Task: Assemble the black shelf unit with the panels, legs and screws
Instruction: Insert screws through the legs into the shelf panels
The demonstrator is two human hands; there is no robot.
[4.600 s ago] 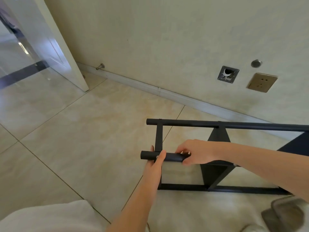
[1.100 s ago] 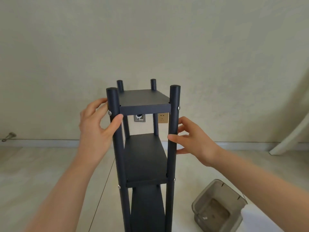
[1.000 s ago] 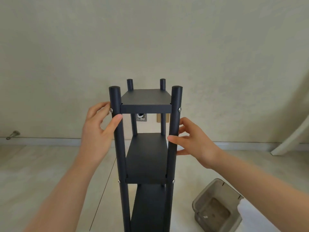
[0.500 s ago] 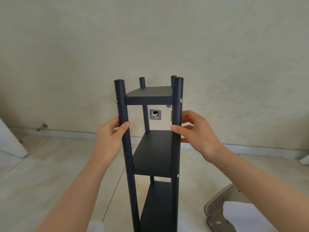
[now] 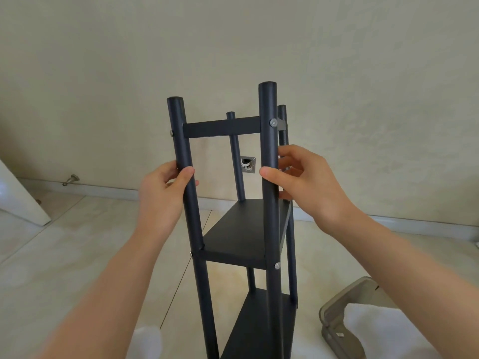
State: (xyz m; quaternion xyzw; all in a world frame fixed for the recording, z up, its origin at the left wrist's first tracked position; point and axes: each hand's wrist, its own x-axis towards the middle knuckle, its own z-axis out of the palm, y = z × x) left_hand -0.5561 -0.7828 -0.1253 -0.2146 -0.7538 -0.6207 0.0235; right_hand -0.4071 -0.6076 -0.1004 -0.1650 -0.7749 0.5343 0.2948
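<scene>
The black shelf unit (image 5: 241, 229) stands upright on the floor in front of me, with round legs, flat panels and silver screws (image 5: 273, 122) at the joints. My left hand (image 5: 162, 200) grips the near left leg (image 5: 185, 156) just below the top panel. My right hand (image 5: 308, 185) grips the near right leg (image 5: 269, 161), thumb across its front. The top panel (image 5: 221, 128) shows edge-on. A middle panel (image 5: 243, 229) and a lower panel (image 5: 261, 325) sit below. The unit's feet are out of view.
A grey plastic tray (image 5: 334, 314) lies on the tiled floor at the lower right, partly covered by white cloth. The wall behind carries a metal outlet plate (image 5: 247, 164). A door stop (image 5: 70, 179) sits at the skirting on the left, near a white door edge (image 5: 20, 200).
The unit lay on its side on the floor; now it stands upright. Over the last second both hands slid lower on the near legs and the unit turned slightly.
</scene>
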